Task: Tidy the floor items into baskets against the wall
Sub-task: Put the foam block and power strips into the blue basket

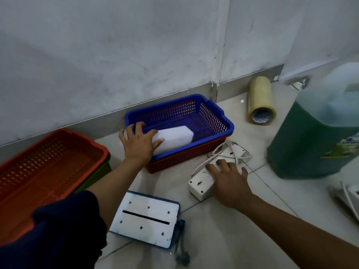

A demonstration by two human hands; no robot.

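A blue basket (213, 111) stands nested in an orange one against the wall. A white block (175, 135) lies inside it. My left hand (138, 141) rests spread on the block's near end, over the basket's rim. A white power strip (201, 185) with its tangled cord (236, 150) lies on the floor to the right of the basket. My right hand (229, 180) lies on top of the strip, fingers spread. A second orange basket (48, 164) sits at the left on a green one.
A roll of yellowish tape (260, 100) lies by the wall at the right. A large green liquid jug (314, 131) stands at the far right. A white perforated plate with a blue frame (146, 220) lies on the near tiles. Another white item (347, 195) shows at the right edge.
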